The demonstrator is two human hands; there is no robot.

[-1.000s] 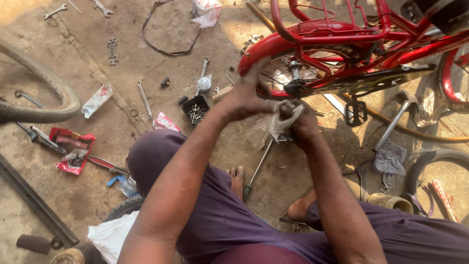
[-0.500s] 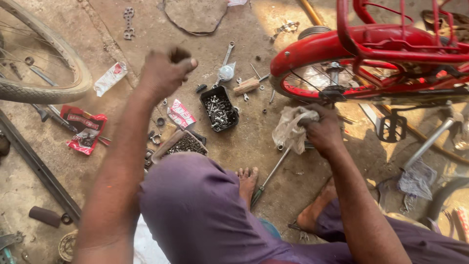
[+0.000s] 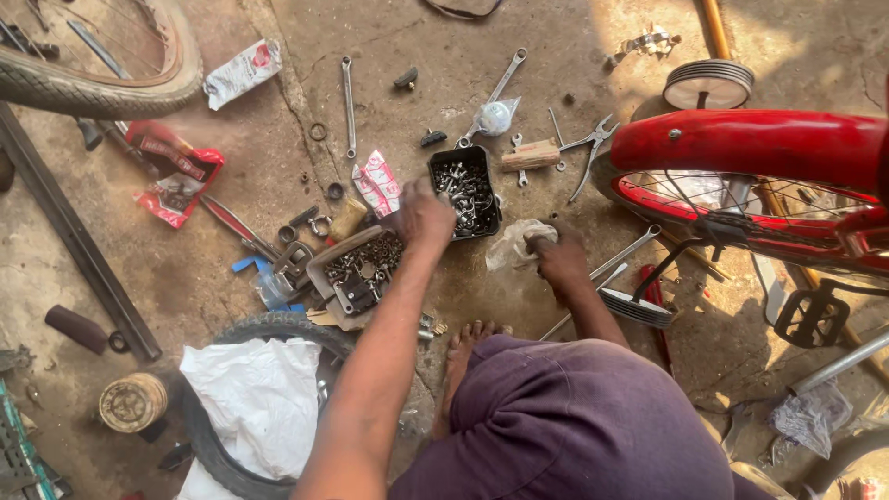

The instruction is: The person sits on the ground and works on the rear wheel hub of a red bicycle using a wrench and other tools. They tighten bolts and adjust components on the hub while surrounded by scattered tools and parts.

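Note:
My left hand reaches down between two trays of small metal parts: a black tray full of nuts and bolts and a grey tray of mixed hardware. Its fingers are curled at the black tray's left edge; whether they hold anything is hidden. My right hand rests on the ground, closed on a crumpled whitish rag. A red bicycle's rear wheel and mudguard stand just to the right.
Spanners, pliers, a wooden block and red packets lie scattered on the concrete floor. A tyre lies at top left, another tyre with a white sack near my knee. A pedal sits at right.
My left hand has come down from the upper left to the black parts tray. My right hand has lowered from the bicycle wheel to the ground with the rag.

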